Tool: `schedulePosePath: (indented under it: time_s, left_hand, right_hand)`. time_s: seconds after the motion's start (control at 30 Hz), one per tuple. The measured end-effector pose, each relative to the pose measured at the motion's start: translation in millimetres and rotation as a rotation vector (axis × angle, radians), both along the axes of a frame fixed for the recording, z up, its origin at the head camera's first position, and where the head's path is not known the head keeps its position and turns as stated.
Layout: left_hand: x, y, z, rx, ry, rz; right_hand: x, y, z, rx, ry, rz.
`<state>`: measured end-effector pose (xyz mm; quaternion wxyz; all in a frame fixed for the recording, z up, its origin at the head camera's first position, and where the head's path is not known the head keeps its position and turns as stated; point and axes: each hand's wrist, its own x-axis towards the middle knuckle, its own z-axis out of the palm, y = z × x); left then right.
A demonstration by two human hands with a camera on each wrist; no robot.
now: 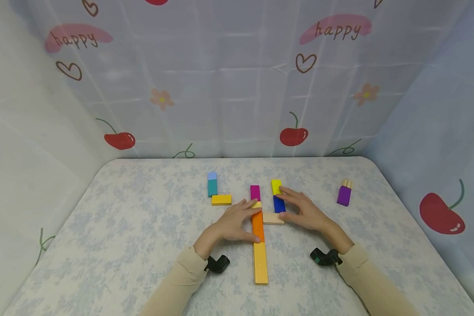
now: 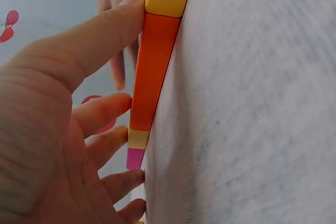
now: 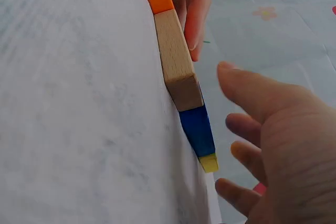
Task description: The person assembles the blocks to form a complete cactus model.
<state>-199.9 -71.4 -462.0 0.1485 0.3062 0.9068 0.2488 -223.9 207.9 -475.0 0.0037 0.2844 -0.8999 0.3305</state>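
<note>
In the head view a column of flat blocks runs away from me: an amber block, an orange block, a pale yellow block and a magenta block. My left hand touches this column, its thumb at the joint of amber and orange, its fingers extended along the side. A plain wooden block lies crosswise against the orange one. Beyond its right end stand a blue block and a yellow block in line. Over these my right hand spreads its fingers, holding nothing.
To the left lie a teal block with a light blue block at its far end, and a golden yellow block set crosswise. Far right is a purple block beside small wooden pieces. A cloth backdrop rises behind the table.
</note>
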Motion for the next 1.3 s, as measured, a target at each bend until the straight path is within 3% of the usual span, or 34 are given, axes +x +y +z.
schedulePosePath:
  time_s: [0.3, 0.4, 0.63, 0.77, 1.03, 1.3]
  left_hand:
    - [0.4, -1.7, 1.4, 0.014, 0.007, -0.010]
    - [0.6, -2.6, 2.3, 0.016, 0.010, -0.009]
    - [0.2, -2.9, 2.2, 0.018, 0.005, 0.000]
    - [-0.8, -1.6, 0.7, 0.008, 0.005, 0.000]
    - [-0.3, -0.3, -1.0, 0.014, -0.003, -0.002]
    - [-0.1, -1.4, -0.7, 0.024, 0.001, 0.007]
  right_hand:
    - [-9.9, 36, 20.2, -0.137, 0.224, -0.179]
    - [-12.0, 56, 24.3, -0.158, 0.238, -0.254]
    - [-12.2, 99, 27.4, -0.167, 0.133, -0.455]
    - [-7.2, 119, 25.7, -0.141, 0.084, -0.531]
    - [-1.8, 145, 7.9, -0.101, -0.021, -0.629]
    - [-5.1, 151, -0.5, -0.069, -0.098, -0.649]
